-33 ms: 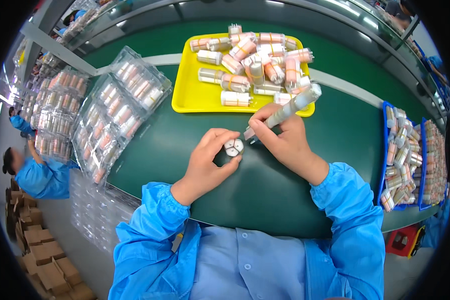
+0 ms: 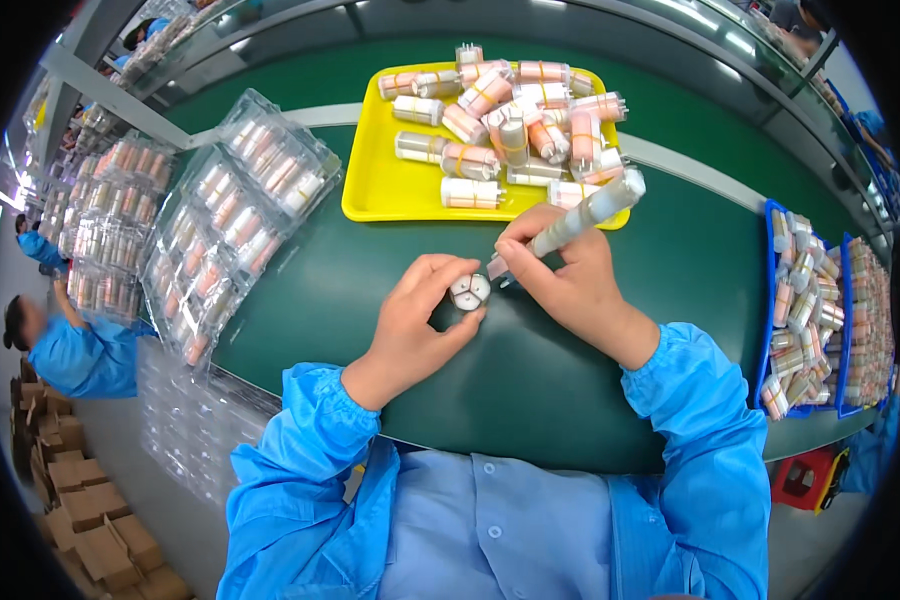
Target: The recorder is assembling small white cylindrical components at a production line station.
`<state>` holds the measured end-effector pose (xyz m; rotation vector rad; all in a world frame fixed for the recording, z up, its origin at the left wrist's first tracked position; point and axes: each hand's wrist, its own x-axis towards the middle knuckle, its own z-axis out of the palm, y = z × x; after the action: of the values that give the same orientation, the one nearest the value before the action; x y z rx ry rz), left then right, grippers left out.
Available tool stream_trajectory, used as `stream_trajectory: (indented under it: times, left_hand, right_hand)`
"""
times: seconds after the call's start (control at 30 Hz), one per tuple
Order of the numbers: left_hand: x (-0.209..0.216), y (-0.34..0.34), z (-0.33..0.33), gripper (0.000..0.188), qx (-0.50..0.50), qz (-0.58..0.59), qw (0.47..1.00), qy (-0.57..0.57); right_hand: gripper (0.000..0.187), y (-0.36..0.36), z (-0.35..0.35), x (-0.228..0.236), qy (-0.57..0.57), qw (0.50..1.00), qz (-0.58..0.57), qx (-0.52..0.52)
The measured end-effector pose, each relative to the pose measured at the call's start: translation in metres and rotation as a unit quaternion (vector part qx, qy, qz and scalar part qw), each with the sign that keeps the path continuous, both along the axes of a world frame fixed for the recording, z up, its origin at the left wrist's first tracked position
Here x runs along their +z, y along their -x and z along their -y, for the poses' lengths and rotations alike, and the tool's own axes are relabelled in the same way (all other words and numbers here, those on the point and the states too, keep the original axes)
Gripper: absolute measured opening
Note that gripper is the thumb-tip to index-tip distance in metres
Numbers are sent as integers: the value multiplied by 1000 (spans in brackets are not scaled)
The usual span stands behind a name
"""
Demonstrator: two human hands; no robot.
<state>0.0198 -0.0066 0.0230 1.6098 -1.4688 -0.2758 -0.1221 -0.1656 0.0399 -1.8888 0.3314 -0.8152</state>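
Observation:
Over the middle of the green table, my left hand (image 2: 410,330) curls its thumb and fingers around a small cylinder (image 2: 470,291). The cylinder's round white end faces up, with dark lines splitting it into three parts; its sides are mostly hidden. My right hand (image 2: 570,285) grips a thick grey-white stick-shaped tool (image 2: 590,213), held slanting, its upper end pointing away to the right. A flat pale tip (image 2: 497,267) shows below the fingers, close beside the cylinder; whether they touch I cannot tell. Beyond my hands lies a yellow tray (image 2: 370,190) with several banded pink, white and grey cylinders (image 2: 470,162).
Clear plastic trays of similar cylinders (image 2: 240,215) lie on the left, with more stacked behind them. On the right stand blue bins (image 2: 767,340) full of cylinders. Cardboard boxes (image 2: 100,550) sit on the floor at left, near a person in blue (image 2: 85,355).
The cylinder in my left hand has turned a little, so the lines on its end lie differently. Both hands stay nearly in place.

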Motion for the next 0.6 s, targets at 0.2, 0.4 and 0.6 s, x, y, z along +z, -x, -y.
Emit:
stream_trajectory:
  times: [0.2,0.4,0.6]
  left_hand:
    - [-1,-1,1,50,8,22,999,31]
    - [-3,-1,1,51,10,22,999,41]
    - [-5,0,0,55,46,71,996,-7]
  right_hand:
    - [15,-4,-9,-6,53,998,11,29]
    - [10,-6,-11,0,82,995,-39,35]
    - [10,-7,-13,-4,94,994,-35,31]
